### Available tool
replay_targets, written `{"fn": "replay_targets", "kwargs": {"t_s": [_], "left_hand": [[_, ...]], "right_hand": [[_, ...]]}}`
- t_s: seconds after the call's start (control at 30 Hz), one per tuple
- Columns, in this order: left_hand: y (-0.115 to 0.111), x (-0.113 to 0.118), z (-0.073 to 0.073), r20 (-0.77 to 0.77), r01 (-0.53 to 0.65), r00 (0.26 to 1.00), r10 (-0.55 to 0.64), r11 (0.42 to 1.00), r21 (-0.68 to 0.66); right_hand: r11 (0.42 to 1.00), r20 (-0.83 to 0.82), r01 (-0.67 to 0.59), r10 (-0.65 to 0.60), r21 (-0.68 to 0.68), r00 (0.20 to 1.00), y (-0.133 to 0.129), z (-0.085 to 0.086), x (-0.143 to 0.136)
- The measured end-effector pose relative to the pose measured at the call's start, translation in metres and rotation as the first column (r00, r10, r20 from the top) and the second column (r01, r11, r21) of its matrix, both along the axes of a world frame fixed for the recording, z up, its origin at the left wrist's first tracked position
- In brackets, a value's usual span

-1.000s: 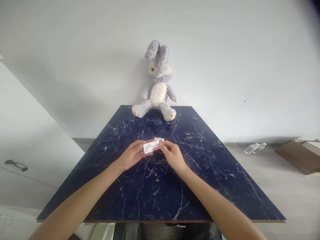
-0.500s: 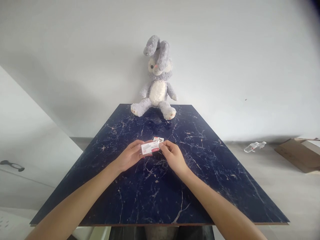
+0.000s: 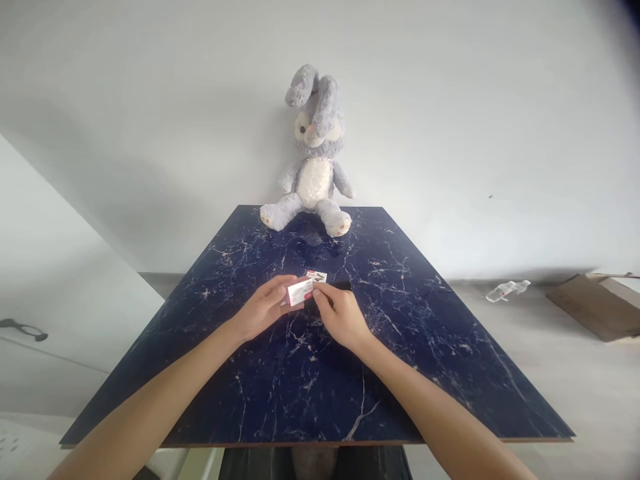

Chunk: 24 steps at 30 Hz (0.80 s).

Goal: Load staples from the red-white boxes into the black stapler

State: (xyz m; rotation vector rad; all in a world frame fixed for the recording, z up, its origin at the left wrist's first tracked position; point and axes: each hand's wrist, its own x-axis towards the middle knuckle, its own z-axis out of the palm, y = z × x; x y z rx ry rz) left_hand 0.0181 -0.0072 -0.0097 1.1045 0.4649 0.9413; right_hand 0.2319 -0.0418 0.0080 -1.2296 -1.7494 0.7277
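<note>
Small white-and-red box (image 3: 299, 292) between the left hand (image 3: 263, 308) and right hand (image 3: 345, 317), above the table (image 3: 295, 387).
Left hand: partly curled, thumb and fingers closed on the box's left part. Right hand: thumb and forefinger nearly together at the box's right end; cannot tell whether they grip it. Just beyond the right knuckles, a black shape (image 3: 344, 285), mostly hidden, identity unclear. Just beyond both hands, a white-and-red packet (image 3: 319, 276). Farther ahead of them, seated plush rabbit (image 3: 316, 180). Well right of the right hand, clear bottle (image 3: 506, 291), then cardboard box (image 3: 583, 307).
</note>
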Motion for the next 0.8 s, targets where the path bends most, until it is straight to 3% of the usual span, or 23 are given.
{"fn": "replay_targets", "kwargs": {"t_s": [0.13, 0.2, 0.27, 0.33, 0.43, 0.5, 0.6, 0.67, 0.8], "left_hand": [[-0.002, -0.001, 0.007, -0.009, 0.029, 1.000, -0.029, 0.999, 0.037], [0.001, -0.004, 0.008, -0.047, -0.010, 0.999, 0.012, 0.999, 0.049], [0.007, -0.009, 0.007, -0.141, -0.130, 0.979, 0.148, 0.983, 0.130], [0.013, -0.015, 0.004, -0.317, -0.242, 0.881, 0.351, 0.910, 0.336], [0.016, -0.020, 0.000, -0.506, -0.180, 0.598, 0.622, 0.719, 0.671], [0.015, -0.020, -0.001, -0.474, -0.130, 0.458, 0.752, 0.583, 0.802], [0.014, -0.017, -0.003, -0.318, -0.144, 0.346, 0.883, 0.385, 0.912], [0.015, -0.015, -0.005, -0.284, -0.128, 0.314, 0.906, 0.337, 0.933], [0.020, -0.012, -0.012, -0.355, -0.020, 0.308, 0.883, 0.379, 0.925]], "right_hand": [[0.991, 0.024, -0.130, 0.131, -0.036, 0.991, 0.003, 0.005, 0.003], [0.996, -0.057, -0.056, 0.051, -0.074, 0.997, 0.012, 0.006, 0.012], [0.985, -0.218, 0.091, -0.123, -0.150, 0.968, 0.025, 0.006, 0.027], [0.950, -0.392, 0.169, -0.265, -0.264, 0.881, 0.039, 0.006, 0.046], [0.924, -0.519, 0.147, -0.324, -0.352, 0.791, 0.052, 0.005, 0.077], [0.926, -0.522, 0.149, -0.323, -0.347, 0.790, 0.055, 0.002, 0.093], [0.919, -0.486, 0.149, -0.324, -0.364, 0.811, 0.057, -0.007, 0.108], [0.896, -0.441, 0.141, -0.337, -0.420, 0.832, 0.060, -0.017, 0.112], [0.849, -0.396, 0.099, -0.341, -0.519, 0.853, 0.066, -0.031, 0.111]]}}
